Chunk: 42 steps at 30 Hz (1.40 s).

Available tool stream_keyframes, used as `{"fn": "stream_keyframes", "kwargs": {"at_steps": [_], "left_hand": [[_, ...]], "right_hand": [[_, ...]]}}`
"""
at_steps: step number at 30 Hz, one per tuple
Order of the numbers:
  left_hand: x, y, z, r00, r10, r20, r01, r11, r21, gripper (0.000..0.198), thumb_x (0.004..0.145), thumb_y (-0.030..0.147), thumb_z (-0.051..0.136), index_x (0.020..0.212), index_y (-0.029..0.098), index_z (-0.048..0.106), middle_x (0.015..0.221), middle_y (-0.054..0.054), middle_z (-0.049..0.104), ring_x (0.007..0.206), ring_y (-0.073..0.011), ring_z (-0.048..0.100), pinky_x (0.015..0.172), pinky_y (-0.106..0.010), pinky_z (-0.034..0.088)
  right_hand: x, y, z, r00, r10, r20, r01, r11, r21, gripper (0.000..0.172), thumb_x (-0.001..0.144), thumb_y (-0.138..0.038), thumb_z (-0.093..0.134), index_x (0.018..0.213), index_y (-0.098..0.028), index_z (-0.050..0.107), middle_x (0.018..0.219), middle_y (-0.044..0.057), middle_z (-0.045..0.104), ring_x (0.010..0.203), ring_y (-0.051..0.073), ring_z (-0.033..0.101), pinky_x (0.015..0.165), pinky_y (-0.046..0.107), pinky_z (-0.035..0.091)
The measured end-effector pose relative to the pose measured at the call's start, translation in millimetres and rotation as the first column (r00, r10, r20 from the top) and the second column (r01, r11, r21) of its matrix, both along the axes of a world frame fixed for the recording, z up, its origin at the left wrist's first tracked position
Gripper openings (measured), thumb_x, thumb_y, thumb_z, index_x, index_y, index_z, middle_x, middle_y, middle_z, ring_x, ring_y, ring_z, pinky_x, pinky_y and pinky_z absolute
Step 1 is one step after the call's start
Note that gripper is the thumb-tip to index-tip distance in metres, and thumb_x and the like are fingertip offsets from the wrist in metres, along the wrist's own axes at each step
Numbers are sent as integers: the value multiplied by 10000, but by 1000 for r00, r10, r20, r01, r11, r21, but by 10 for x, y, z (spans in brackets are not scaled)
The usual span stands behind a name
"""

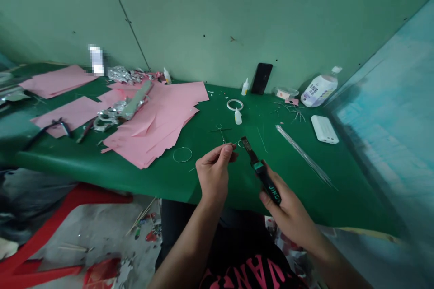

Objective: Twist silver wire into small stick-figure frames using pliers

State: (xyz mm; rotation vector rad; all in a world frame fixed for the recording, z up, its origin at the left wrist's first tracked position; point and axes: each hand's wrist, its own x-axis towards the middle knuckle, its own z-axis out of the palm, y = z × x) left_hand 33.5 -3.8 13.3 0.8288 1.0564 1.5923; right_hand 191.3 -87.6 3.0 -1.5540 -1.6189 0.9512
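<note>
My left hand (217, 162) pinches a thin wire between thumb and fingertips, just above the green table. A small bent loop in the wire (240, 143) sticks out to the right of the fingertips. In my right hand (288, 203) is a black and green utility knife (262, 174), its dark, broad tip close beside that loop; whether they touch I cannot tell. Beyond my left fingertips shows a twisted wire piece (222, 132) with a small round end. To the left, a wire ring (182, 155) lies flat on the table.
Pink paper sheets (162, 117) cover the table's left part, with crumpled foil (118, 74) and pliers (50, 131). Small glue bottles (238, 116), a tape roll (235, 104), a phone (262, 78), a wire bundle (301, 153), a white power bank (324, 129) and a plastic bottle (318, 90) stand or lie around.
</note>
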Motion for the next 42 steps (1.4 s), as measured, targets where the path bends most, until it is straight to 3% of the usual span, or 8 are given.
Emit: {"fn": "stream_keyframes", "kwargs": {"at_steps": [4, 7, 10, 12, 19, 26, 33, 42], "left_hand": [[-6, -53, 67, 999, 29, -25, -27, 999, 41, 194, 761, 376, 753, 796, 187, 777, 762, -45, 761, 652, -163, 701, 608, -276, 585], [20, -87, 88, 994, 31, -107, -24, 997, 71, 179, 769, 363, 748, 807, 191, 783, 748, -38, 760, 660, -167, 699, 623, -285, 594], [47, -101, 83, 989, 33, -146, -21, 996, 89, 165, 772, 356, 747, 819, 203, 785, 747, -26, 758, 670, -170, 702, 654, -300, 604], [59, -98, 70, 990, 31, -138, -18, 995, 99, 153, 773, 351, 747, 819, 210, 784, 744, -19, 755, 673, -170, 705, 665, -305, 610], [78, -62, 35, 995, 55, -77, -46, 992, 121, 121, 771, 324, 751, 813, 214, 782, 733, -10, 755, 656, -169, 716, 658, -308, 625], [58, -43, 42, 989, 90, -118, -75, 989, 131, 126, 776, 320, 743, 820, 208, 780, 727, -12, 752, 634, -175, 716, 627, -316, 632], [49, -44, 31, 979, 108, -171, -84, 986, 141, 118, 781, 322, 737, 811, 216, 781, 746, -12, 755, 634, -160, 709, 628, -295, 626], [55, -43, 30, 980, 101, -173, -77, 988, 137, 108, 787, 310, 733, 813, 215, 777, 744, -10, 751, 635, -159, 706, 623, -291, 618]], "right_hand": [[17, -48, 20, 965, 13, -261, -62, 982, -180, 601, 938, -462, 508, 1492, -329, 318, 1447, 89, 492, 1359, 292, 426, 1091, 500, 377], [6, -101, 11, 827, -76, -557, -122, 942, -311, 552, 937, -471, 511, 1458, -342, 380, 1390, 98, 555, 1238, 286, 557, 1001, 491, 470], [-7, -135, -24, 692, -135, -709, -160, 929, -333, 496, 920, -451, 556, 1401, -389, 452, 1420, 71, 529, 1219, 278, 572, 955, 466, 507], [-6, -144, -45, 671, -124, -731, -166, 936, -311, 465, 914, -427, 577, 1369, -406, 487, 1447, 53, 501, 1224, 270, 569, 950, 451, 511], [19, -129, 1, 809, -66, -585, -152, 936, -316, 555, 927, -451, 547, 1449, -348, 386, 1363, 102, 574, 1202, 269, 586, 986, 475, 487], [24, -93, 46, 950, 56, -306, -116, 976, -184, 609, 928, -464, 526, 1489, -335, 326, 1480, 72, 463, 1289, 287, 511, 1022, 452, 468], [28, -80, 36, 981, 68, -180, -101, 978, -181, 639, 943, -476, 482, 1517, -305, 261, 1488, 85, 452, 1191, 272, 592, 1015, 458, 474], [8, -49, 41, 998, 57, -26, -60, 995, -86, 617, 932, -459, 495, 1499, -294, 315, 1517, 64, 415, 1424, 284, 325, 1145, 511, 307]]}}
